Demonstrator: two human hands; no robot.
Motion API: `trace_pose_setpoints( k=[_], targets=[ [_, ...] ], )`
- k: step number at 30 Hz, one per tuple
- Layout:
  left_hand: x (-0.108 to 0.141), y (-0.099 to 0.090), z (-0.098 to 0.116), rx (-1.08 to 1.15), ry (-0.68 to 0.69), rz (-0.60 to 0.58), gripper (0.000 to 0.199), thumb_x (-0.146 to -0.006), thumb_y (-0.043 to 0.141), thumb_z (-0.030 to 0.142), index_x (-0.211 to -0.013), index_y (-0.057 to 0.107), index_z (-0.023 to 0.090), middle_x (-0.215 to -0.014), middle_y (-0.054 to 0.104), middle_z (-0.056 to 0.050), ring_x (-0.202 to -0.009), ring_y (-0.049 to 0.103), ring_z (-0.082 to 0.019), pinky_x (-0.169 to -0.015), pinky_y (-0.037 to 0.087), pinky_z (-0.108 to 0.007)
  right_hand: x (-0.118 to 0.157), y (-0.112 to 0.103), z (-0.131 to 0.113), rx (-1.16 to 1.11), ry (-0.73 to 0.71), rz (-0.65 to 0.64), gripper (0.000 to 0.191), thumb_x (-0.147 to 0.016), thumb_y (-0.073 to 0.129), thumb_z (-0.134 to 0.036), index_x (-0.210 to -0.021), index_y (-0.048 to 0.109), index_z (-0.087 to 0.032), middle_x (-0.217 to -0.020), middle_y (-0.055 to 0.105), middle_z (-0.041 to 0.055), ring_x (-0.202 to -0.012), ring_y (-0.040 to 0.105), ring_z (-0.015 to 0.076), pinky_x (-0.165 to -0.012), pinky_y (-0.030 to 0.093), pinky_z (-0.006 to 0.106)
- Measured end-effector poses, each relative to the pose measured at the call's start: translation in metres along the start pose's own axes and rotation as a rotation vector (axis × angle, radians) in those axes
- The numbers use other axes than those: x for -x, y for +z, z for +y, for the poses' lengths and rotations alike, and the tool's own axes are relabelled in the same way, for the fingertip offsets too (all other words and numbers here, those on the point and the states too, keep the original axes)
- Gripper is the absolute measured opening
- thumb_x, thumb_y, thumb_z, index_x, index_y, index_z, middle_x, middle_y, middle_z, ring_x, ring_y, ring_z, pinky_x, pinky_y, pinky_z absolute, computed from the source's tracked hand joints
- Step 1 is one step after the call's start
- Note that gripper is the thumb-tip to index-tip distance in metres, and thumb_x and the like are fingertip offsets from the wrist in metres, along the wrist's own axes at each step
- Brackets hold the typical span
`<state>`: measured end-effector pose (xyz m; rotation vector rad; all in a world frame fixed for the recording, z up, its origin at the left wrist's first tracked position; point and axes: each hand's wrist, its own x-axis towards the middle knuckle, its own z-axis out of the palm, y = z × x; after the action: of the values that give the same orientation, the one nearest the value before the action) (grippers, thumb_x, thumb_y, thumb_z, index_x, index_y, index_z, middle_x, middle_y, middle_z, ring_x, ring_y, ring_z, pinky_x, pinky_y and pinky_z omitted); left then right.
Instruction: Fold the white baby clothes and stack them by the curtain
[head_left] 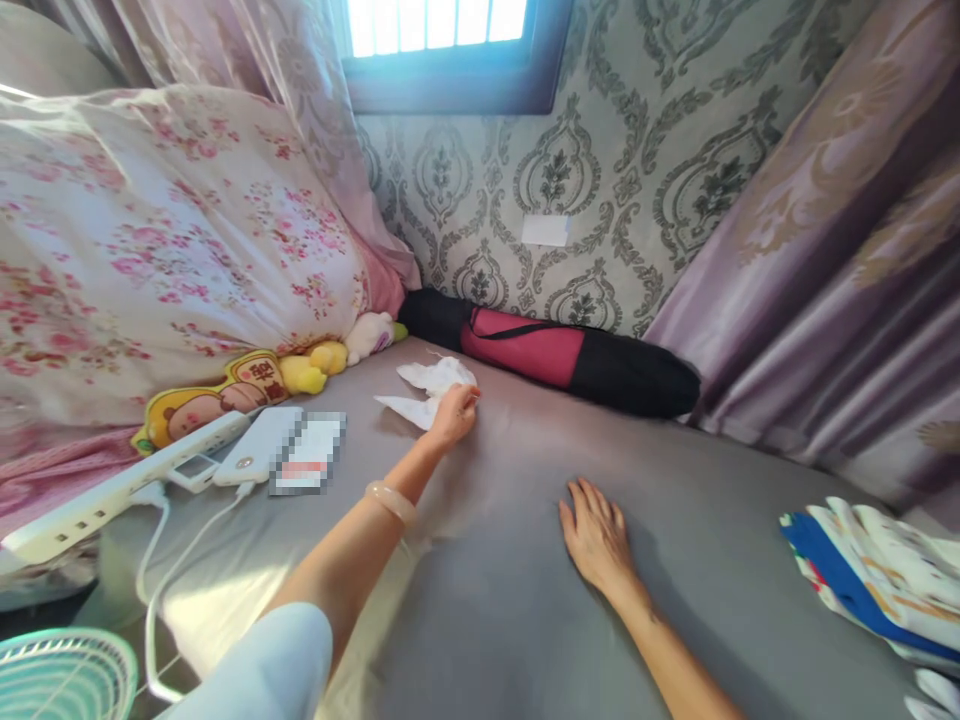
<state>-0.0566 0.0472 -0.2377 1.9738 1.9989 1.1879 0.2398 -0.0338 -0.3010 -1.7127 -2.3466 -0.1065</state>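
My left hand (454,414), with a pale bangle on its wrist, is closed on a crumpled white cloth (429,383) that lies on the grey sheet (495,560). Part of the cloth is hidden behind the fingers. My right hand (598,532) rests palm down on the sheet, fingers slightly spread, holding nothing. A long black and red bag (525,348) lies beyond both hands, against the patterned wall.
At the left are a power strip (127,490), a white power bank (259,445) with a cable, a phone (309,453) and plush toys (304,370). Folded clothes (885,575) are stacked at the right. A green basket (67,640) stands at the lower left.
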Motion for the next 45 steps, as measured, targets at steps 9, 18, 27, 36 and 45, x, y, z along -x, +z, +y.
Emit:
trace_pose_setpoints(
  k=[9, 18, 27, 36, 45],
  targets=[
    [0.063, -0.017, 0.091, 1.006, -0.323, -0.229, 0.028, -0.079, 0.053, 0.014, -0.103, 0.068, 0.013, -0.071, 0.056, 0.000, -0.062, 0.054, -0.010, -0.067, 0.050, -0.028, -0.008, -0.003, 0.004, -0.334, 0.073, 0.000, 0.044, -0.089, 0.042, -0.034, -0.126, 0.058, -0.017, -0.141, 0.050, 0.0147, -0.133, 0.041, 0.0280, -0.111, 0.026, 0.053],
    [0.068, -0.066, 0.151, 1.587, -0.357, -0.324, 0.044, -0.063, 0.055, 0.005, -0.105, 0.064, 0.011, -0.073, 0.060, 0.000, -0.070, 0.060, -0.011, -0.074, 0.053, -0.029, -0.008, -0.069, -0.007, -1.309, 0.274, 0.076, 0.039, -0.073, 0.061, -0.052, -0.095, 0.064, -0.020, -0.098, 0.071, 0.0091, -0.087, 0.068, 0.0217, -0.080, 0.053, 0.039],
    [0.082, -0.072, 0.184, 1.822, -0.410, -0.397, 0.022, -0.072, 0.053, 0.016, -0.092, 0.065, 0.016, -0.077, 0.061, -0.002, -0.082, 0.061, -0.016, -0.086, 0.052, -0.040, 0.025, -0.136, -0.043, -0.861, 0.125, 0.586, 0.031, -0.080, 0.062, -0.047, -0.092, 0.054, -0.020, -0.089, 0.061, 0.0059, -0.084, 0.059, 0.0207, -0.080, 0.049, 0.037],
    [0.100, -0.062, 0.191, 1.774, -0.374, -0.530, 0.018, -0.082, 0.055, 0.025, -0.091, 0.068, 0.014, -0.096, 0.069, -0.008, -0.100, 0.062, -0.018, -0.100, 0.043, -0.031, 0.021, -0.120, -0.045, -0.766, 0.112, 0.605, 0.036, -0.083, 0.052, -0.027, -0.117, 0.050, -0.019, -0.099, 0.063, 0.0092, -0.089, 0.061, 0.0222, -0.083, 0.050, 0.039],
    [0.100, -0.053, 0.147, 1.271, -0.212, -0.484, 0.037, -0.078, 0.068, 0.039, -0.107, 0.063, 0.016, -0.097, 0.071, -0.010, -0.088, 0.067, -0.021, -0.085, 0.049, -0.036, 0.018, -0.128, -0.018, -1.052, 0.267, 0.361, 0.032, -0.079, 0.059, -0.049, -0.085, 0.066, -0.018, -0.085, 0.070, 0.0063, -0.079, 0.063, 0.0209, -0.070, 0.047, 0.029]
  ],
)
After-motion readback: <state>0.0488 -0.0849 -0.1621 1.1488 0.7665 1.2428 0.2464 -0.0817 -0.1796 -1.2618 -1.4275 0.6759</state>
